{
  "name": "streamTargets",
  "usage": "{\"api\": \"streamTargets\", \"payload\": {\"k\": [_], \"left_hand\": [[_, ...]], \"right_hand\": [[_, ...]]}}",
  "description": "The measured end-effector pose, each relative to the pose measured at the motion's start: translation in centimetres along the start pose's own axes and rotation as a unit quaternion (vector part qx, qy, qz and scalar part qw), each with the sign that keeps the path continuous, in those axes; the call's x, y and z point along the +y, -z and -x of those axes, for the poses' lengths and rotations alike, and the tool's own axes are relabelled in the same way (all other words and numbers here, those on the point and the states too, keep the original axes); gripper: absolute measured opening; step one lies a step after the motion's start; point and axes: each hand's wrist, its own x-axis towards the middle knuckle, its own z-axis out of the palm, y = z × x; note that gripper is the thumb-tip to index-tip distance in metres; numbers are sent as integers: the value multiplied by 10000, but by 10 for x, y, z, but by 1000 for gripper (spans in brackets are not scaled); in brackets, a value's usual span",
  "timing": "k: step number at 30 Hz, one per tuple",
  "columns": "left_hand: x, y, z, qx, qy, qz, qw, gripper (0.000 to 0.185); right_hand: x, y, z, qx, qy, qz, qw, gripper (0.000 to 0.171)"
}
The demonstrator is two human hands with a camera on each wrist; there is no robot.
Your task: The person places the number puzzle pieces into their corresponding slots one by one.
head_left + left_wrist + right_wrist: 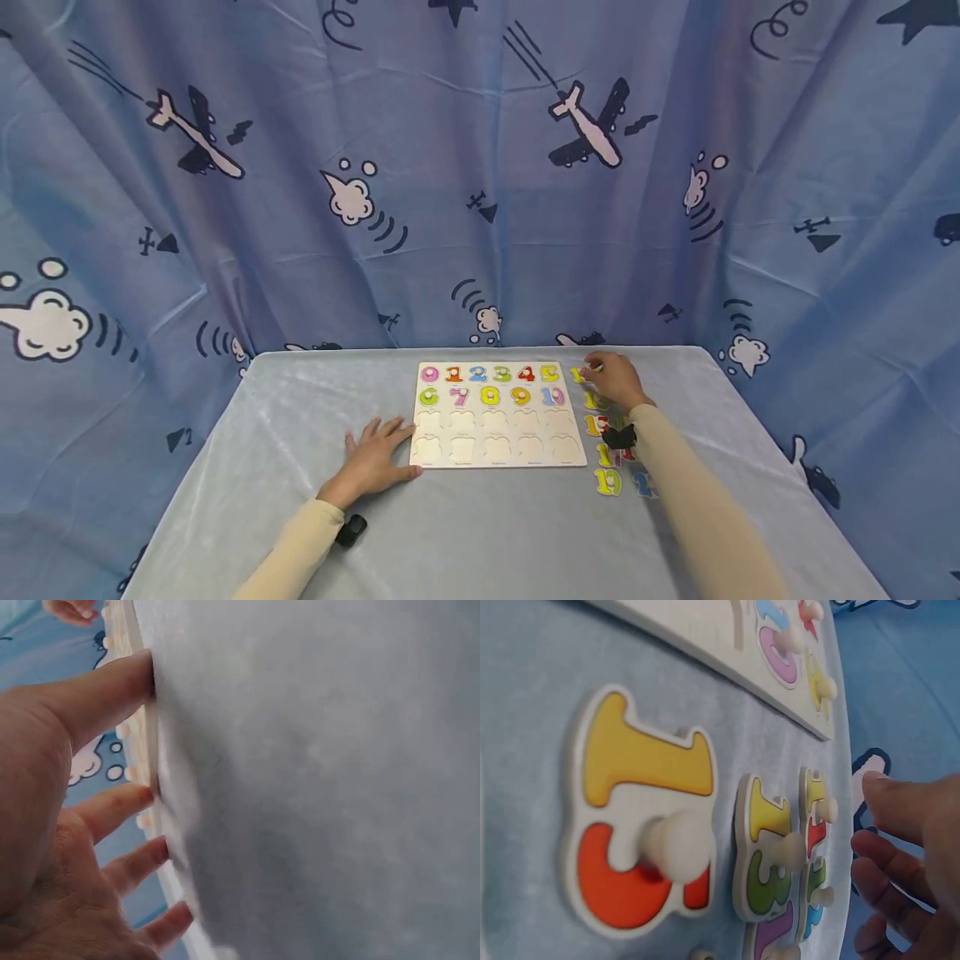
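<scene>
A white wooden number puzzle board (491, 417) lies on the table, knobbed pieces for 0 to 10 filling its upper two rows and bare recesses below. My left hand (372, 461) has its fingers spread at the board's left edge; in the left wrist view, the thumb and fingertips touch that edge. My right hand (618, 379) hovers beside the board's top right corner, close to a knobbed piece, the number 11 (814, 825). In the right wrist view its fingers are loosely bent, with nothing visible between them. Pieces 13 (761, 881) and 15 (622, 885) lie nearer the camera.
Several more number pieces lie right of the board, partly under my right forearm, including a yellow 19 (607, 482) and a blue piece (645, 485). A light grey cloth (315, 392) covers the table. Behind its far edge hangs a blue patterned curtain (420, 208).
</scene>
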Motion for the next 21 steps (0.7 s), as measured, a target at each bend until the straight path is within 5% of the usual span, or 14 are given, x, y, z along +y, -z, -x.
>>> {"api": "streamTargets", "payload": {"k": [4, 13, 21], "left_hand": [[2, -1, -1, 175, -30, -6, 9998, 74], [-8, -8, -7, 63, -74, 657, 9978, 76], [-12, -8, -9, 41, -90, 724, 9973, 77]], "right_hand": [[-1, -3, -6, -111, -3, 111, 9999, 37], [5, -6, -9, -410, -527, 227, 9975, 34], [5, -11, -11, -493, -545, 130, 9972, 33]]}}
